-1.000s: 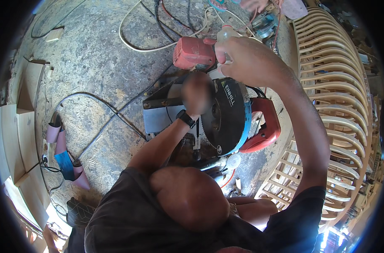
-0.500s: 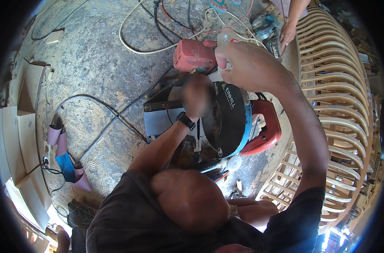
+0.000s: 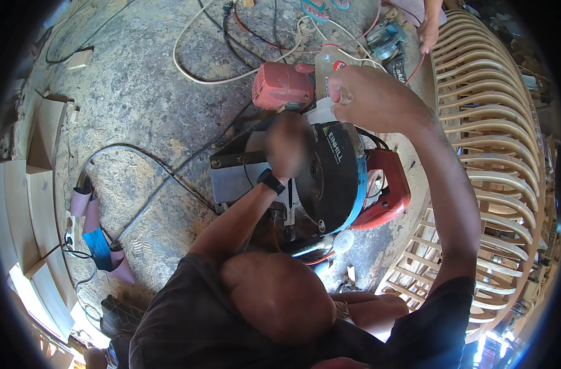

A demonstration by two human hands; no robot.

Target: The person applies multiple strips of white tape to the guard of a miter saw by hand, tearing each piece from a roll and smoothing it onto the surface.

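A black chop saw with a blue-edged blade guard (image 3: 342, 178) and a toothed blade stands on the floor before me. My left hand (image 3: 289, 144), a black watch on its wrist, reaches over the saw beside the guard. Its fingers are blurred, so any hold is hidden. My right hand (image 3: 376, 98) is bent above the guard's far end, fingers curled toward the thumb. Its thumb tip meets a whitish flat piece (image 3: 320, 112); what the fingers grip, if anything, is unclear. Past them are the saw's red motor housing (image 3: 283, 85) and a clear plastic bottle (image 3: 329, 58).
The saw's red handle (image 3: 388, 190) juts right. A long slatted wooden frame (image 3: 496, 147) runs along the right. Cables (image 3: 188, 71) loop over the dusty floor, with an abrasive belt (image 3: 96, 240) and wooden boards (image 3: 40, 203) leftward. Another person's hand (image 3: 428, 34) is at top right.
My right hand has shifted slightly right and down, baring more of the bottle. The other person's hand has moved up, away from the black tool. My left hand stays about where it was.
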